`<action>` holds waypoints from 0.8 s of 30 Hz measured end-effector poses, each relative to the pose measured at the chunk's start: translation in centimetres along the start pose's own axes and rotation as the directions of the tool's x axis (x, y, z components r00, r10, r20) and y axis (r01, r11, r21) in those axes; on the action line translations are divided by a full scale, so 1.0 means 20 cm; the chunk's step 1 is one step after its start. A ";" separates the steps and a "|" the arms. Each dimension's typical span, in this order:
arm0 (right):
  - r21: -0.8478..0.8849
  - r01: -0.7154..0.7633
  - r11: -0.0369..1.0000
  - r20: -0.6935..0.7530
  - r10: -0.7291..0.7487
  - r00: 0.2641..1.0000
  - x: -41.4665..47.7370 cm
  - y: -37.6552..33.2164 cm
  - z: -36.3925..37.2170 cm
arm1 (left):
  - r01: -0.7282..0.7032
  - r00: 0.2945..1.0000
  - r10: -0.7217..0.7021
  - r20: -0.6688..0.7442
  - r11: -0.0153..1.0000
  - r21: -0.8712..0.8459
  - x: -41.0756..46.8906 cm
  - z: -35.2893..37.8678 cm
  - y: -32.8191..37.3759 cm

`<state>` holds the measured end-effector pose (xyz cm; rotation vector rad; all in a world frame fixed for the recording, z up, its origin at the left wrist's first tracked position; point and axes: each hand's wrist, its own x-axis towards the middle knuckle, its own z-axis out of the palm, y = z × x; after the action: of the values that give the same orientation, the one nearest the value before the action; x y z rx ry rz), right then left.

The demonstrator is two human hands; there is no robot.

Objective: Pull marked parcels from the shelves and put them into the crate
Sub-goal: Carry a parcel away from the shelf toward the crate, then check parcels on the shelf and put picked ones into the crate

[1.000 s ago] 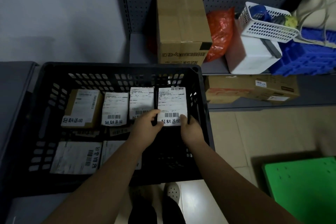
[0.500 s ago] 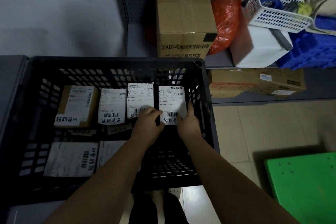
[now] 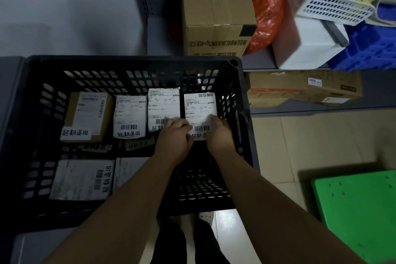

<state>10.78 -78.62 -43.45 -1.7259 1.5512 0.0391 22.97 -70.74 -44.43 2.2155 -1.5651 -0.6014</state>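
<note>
A black slotted crate (image 3: 132, 61) fills the left and centre of the view. Inside it, several parcels with white labels and handwritten marks lie in rows. The rightmost parcel (image 3: 200, 107) of the back row lies by the crate's right wall. My left hand (image 3: 174, 136) rests on its near-left corner, fingers curled over the edge. Its near-right edge is under my right hand (image 3: 218, 133), whose fingers lie over the label. Both hands reach down inside the crate.
Behind the crate a grey shelf (image 3: 259, 62) carries a tall cardboard box (image 3: 216, 13), a red bag (image 3: 265, 15), a white box (image 3: 308, 47) under a white basket (image 3: 330, 4), and blue bins (image 3: 372, 49). A flat carton (image 3: 304, 90) lies on the shelf below. A green platform (image 3: 360, 212) stands right.
Both hands lowered the rightmost parcel deeper into the crate and slid a little further over its label. The camera moved closer and tilted downward.
</note>
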 end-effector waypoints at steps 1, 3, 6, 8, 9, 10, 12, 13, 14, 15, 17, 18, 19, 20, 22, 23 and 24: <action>0.004 0.001 1.000 -0.005 -0.001 1.000 0.01 0.00 0.00 | -0.003 1.000 0.003 -0.004 1.000 -0.017 0.00 0.00 0.00; 0.013 0.008 1.000 -0.015 -0.008 1.000 0.01 0.00 0.01 | -0.005 1.000 0.005 0.000 0.998 -0.058 -0.01 -0.01 0.00; 0.026 0.027 0.999 -0.005 -0.027 1.000 0.02 0.01 0.01 | 0.030 0.999 -0.026 0.029 0.988 -0.154 -0.03 -0.05 -0.01; 0.005 0.047 0.999 0.001 -0.047 0.999 0.01 0.00 -0.01 | 0.047 0.999 -0.045 0.019 0.976 -0.212 -0.04 -0.08 -0.02; -0.004 0.053 0.999 -0.004 -0.053 0.999 -0.01 -0.01 -0.03 | 0.048 0.999 -0.049 0.002 0.974 -0.223 -0.06 -0.10 -0.02; -0.002 0.053 0.999 -0.012 -0.053 0.999 -0.04 -0.01 -0.05 | 0.047 0.999 -0.052 -0.014 0.972 -0.230 -0.07 -0.13 -0.02; 0.026 0.089 0.996 -0.041 -0.088 0.995 -0.12 -0.02 -0.10 | 0.034 0.998 -0.044 -0.040 0.971 -0.237 -0.11 -0.19 -0.03; 0.041 0.132 0.990 -0.067 -0.129 0.989 -0.16 -0.02 -0.12 | 0.023 0.998 -0.036 -0.053 0.973 -0.232 -0.14 -0.22 -0.04; 0.053 0.181 0.982 -0.091 -0.175 0.980 -0.20 -0.03 -0.15 | 0.011 0.997 -0.027 -0.067 0.974 -0.227 -0.17 -0.26 -0.05; 0.055 0.228 0.972 -0.105 -0.221 0.970 -0.25 -0.04 -0.18 | 0.001 0.997 -0.020 -0.081 0.973 -0.231 -0.20 -0.30 -0.05; 0.050 0.306 0.951 -0.109 -0.300 0.948 -0.33 -0.07 -0.23 | -0.010 0.994 -0.017 -0.109 0.970 -0.244 -0.27 -0.39 -0.05; 0.046 0.342 0.938 -0.109 -0.336 0.936 -0.38 -0.09 -0.26 | -0.008 0.993 -0.022 -0.118 0.969 -0.245 -0.30 -0.44 -0.04; 0.037 0.376 0.926 -0.109 -0.371 0.922 -0.41 -0.11 -0.29 | -0.005 0.991 -0.026 -0.127 0.971 -0.240 -0.34 -0.49 -0.03; 0.025 0.408 0.913 -0.108 -0.403 0.909 -0.45 -0.14 -0.32 | -0.006 0.990 -0.026 -0.139 0.973 -0.229 -0.37 -0.54 -0.03; -0.012 0.466 0.885 -0.090 -0.465 0.881 -0.52 -0.19 -0.36 | -0.020 0.984 -0.015 -0.177 0.980 -0.199 -0.44 -0.65 -0.01; -0.025 0.495 0.869 -0.076 -0.495 0.865 -0.56 -0.23 -0.38 | -0.030 0.980 -0.009 -0.199 0.981 -0.191 -0.47 -0.70 0.00; -0.032 0.525 0.851 -0.060 -0.526 0.849 -0.59 -0.26 -0.39 | -0.042 0.975 0.000 -0.223 0.982 -0.184 -0.50 -0.75 0.01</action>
<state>8.56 -73.58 -29.36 -2.1276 1.0715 -0.2893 27.84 -60.58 -30.41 2.0444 -1.3593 -0.4565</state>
